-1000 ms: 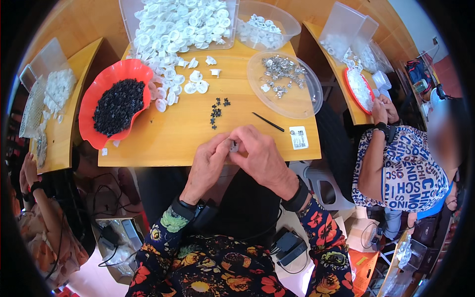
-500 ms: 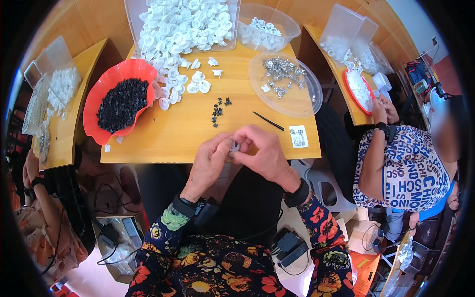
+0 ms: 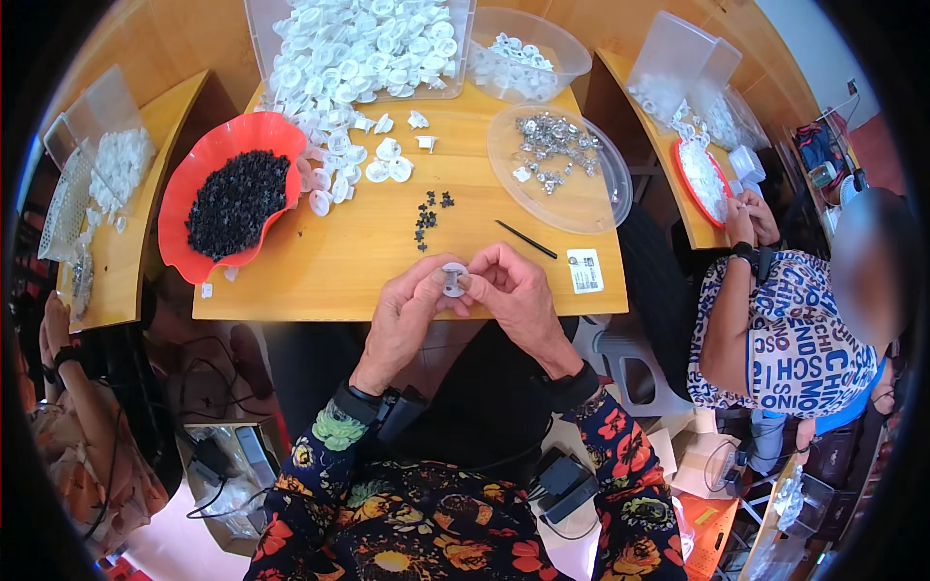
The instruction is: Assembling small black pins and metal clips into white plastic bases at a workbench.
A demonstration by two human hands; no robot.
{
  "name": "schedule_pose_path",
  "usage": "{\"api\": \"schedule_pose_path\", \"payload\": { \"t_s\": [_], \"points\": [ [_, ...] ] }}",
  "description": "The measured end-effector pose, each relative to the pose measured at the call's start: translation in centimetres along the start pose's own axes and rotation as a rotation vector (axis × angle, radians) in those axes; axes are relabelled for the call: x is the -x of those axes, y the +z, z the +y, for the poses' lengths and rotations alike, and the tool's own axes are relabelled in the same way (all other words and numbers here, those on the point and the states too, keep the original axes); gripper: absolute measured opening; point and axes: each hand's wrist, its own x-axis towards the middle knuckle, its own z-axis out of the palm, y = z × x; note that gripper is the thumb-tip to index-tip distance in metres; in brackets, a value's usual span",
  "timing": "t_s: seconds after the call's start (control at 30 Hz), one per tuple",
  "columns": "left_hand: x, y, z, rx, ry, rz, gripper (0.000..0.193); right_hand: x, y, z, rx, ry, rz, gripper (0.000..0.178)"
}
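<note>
Between my two hands, over the front edge of the wooden table [image 3: 320,290], is a small round white plastic piece [image 3: 452,280] with its face turned up. My left hand [image 3: 407,308] pinches it from the left, thumb on its rim. My right hand [image 3: 518,302] has its fingertips closed on the right side of the same piece. Fine detail on its face is too small to make out. Just beyond my hands lie several small black plastic parts [image 3: 426,221]. A thin black stick [image 3: 526,238] rests to their right.
A red bowl [image 3: 174,218] of black parts stands left. At the back are a clear bin [image 3: 463,58] heaped with white pieces and a clear bowl [image 3: 576,63]. A clear lid [image 3: 504,184] carries small metal parts. Co-workers sit at side tables left and right.
The round white piece, mostly covered by my fingers before, now shows its face upward. My right hand has turned and lowered slightly, its fingers shifting on the piece's right side.
</note>
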Motion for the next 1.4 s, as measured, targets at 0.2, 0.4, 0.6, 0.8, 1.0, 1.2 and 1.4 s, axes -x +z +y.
{"api": "schedule_pose_path", "payload": {
  "t_s": [0.2,0.4,0.6,0.8,1.0,1.2,1.4],
  "points": [
    [0.1,0.3,-0.2,-0.101,0.044,0.052,0.028,-0.5,-0.2,-0.4,0.022,0.036,-0.035,0.012],
    [0.5,0.9,-0.1,-0.392,0.183,0.053,0.028,-0.4,-0.2,-0.3,0.077,0.003,-0.043,0.012],
    [0.1,0.6,0.1,-0.123,0.068,0.011,0.030,-0.3,0.0,-0.5,0.113,0.020,-0.032,0.012],
    [-0.1,0.2,-0.1,-0.051,0.005,0.023,0.035,-0.2,0.1,0.4,0.290,-0.176,0.043,0.015],
    [-0.3,0.0,-0.1,0.012,0.035,-0.022,0.036,-0.3,0.6,0.3,0.185,-0.163,0.115,0.013],
    [-0.4,0.1,0.0,-0.033,-0.006,0.003,0.038,-0.4,0.3,0.8,0.260,-0.210,0.121,0.015],
    [-0.6,0.7,-0.2,-0.121,0.005,0.037,0.036,-0.3,-0.1,1.2,0.209,-0.201,0.108,0.012]
  ]
}}
